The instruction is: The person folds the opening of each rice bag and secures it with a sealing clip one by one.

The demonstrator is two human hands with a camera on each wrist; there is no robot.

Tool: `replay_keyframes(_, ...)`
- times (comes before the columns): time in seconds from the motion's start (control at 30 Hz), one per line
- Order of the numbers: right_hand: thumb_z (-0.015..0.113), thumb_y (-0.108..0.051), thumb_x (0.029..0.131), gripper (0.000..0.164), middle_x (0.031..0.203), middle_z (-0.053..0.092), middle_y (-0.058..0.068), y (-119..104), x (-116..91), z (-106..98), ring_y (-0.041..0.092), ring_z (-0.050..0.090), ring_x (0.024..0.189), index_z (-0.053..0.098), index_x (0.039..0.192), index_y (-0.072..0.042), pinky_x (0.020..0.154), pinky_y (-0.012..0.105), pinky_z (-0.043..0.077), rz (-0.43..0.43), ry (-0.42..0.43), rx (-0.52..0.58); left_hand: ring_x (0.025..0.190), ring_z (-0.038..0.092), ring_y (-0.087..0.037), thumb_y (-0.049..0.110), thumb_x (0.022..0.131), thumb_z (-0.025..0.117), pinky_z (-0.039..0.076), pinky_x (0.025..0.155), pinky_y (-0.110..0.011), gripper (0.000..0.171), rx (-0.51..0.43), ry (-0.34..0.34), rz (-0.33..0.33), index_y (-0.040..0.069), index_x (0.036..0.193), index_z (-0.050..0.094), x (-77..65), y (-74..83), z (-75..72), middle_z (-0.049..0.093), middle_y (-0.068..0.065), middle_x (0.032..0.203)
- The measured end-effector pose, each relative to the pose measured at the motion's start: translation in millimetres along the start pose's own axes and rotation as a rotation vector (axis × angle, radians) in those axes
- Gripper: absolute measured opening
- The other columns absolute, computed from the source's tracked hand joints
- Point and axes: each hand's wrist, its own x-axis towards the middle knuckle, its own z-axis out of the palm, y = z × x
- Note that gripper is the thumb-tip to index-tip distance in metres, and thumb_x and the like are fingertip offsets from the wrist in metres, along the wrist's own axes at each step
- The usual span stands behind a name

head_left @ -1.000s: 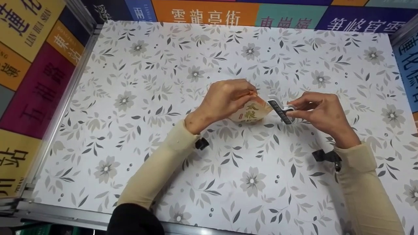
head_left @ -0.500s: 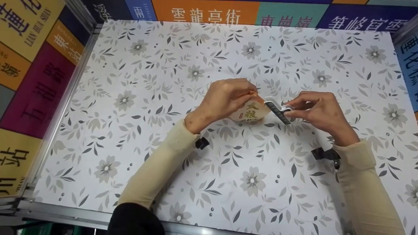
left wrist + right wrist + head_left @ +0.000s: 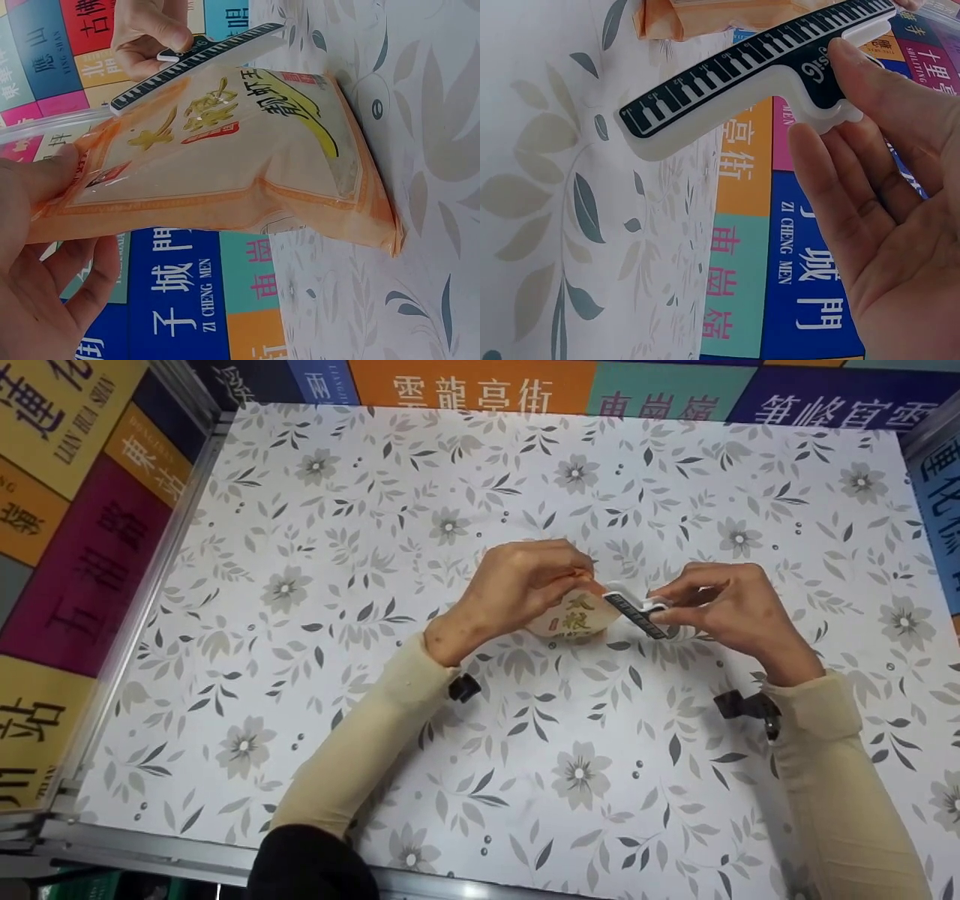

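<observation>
In the head view my left hand [image 3: 514, 592] pinches the gathered orange top of a small plastic rice bag [image 3: 574, 615]. The bag stands on the table, its printed front showing in the left wrist view. My right hand [image 3: 739, 611] holds a white clip [image 3: 636, 615] by its handles between thumb and fingers. Black-and-white piano keys decorate the clip's long bar [image 3: 735, 82]. Seen from the left wrist, the clip [image 3: 199, 66] lies slantwise along the bag's side near the top. Whether its jaws are around the bag's edge, I cannot tell.
A white cloth with grey flowers and leaves covers the table [image 3: 360, 690]. Coloured panels [image 3: 472, 390] with Chinese lettering border it at the back and both sides. A metal rail [image 3: 150, 847] runs along the front edge.
My right hand has shifted slightly left and away from me, bringing the clip up to the bag's right side. The left hand and the bag have stayed almost still.
</observation>
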Motion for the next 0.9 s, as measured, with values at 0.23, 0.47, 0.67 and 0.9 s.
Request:
replay_keyframes(0.23,0.091,0.001,0.075,0.024,0.081,0.076,-0.009,-3.5,5.4,2.6,0.009,0.07,0.071,0.082,0.097,0.0,0.067,0.018,0.057,-0.01,-0.023,-0.015,0.101,0.077,-0.011,0.024,0.099,0.072,0.055,0.094,-0.017,0.017,-0.028,-0.006,-0.014,0.013,0.108,0.081,0.2,0.2,0.5,0.082,0.002,0.106)
replay_keyframes(0.47,0.091,0.001,0.074,0.024,0.082,0.076,-0.009,-9.7,8.4,5.7,0.01,0.07,0.07,0.082,0.097,0.0,0.066,0.019,0.056,-0.012,-0.029,-0.003,0.101,0.077,-0.011,0.021,0.1,0.072,0.056,0.093,-0.019,0.014,-0.02,-0.017,-0.032,0.015,0.108,0.081,0.3,0.9,0.2,0.082,0.002,0.106)
replay_keyframes(0.67,0.091,0.0,0.075,0.024,0.082,0.076,-0.01,-14.7,12.0,7.7,0.008,0.072,0.073,0.083,0.098,-0.002,0.069,0.017,0.057,-0.04,-0.031,-0.029,0.1,0.077,-0.01,0.025,0.1,0.071,0.055,0.093,-0.018,0.016,-0.022,-0.019,-0.045,0.014,0.107,0.081,2.0,2.3,0.6,0.082,0.002,0.105)
replay_keyframes(0.9,0.092,-0.001,0.074,0.028,0.082,0.074,-0.011,-16.7,13.5,9.7,0.003,0.072,0.073,0.083,0.1,-0.006,0.071,0.014,0.058,-0.079,-0.024,-0.085,0.102,0.076,-0.011,0.027,0.101,0.07,0.055,0.094,-0.019,0.017,-0.005,-0.024,-0.069,0.014,0.107,0.08,3.2,3.5,1.4,0.081,0.003,0.107)
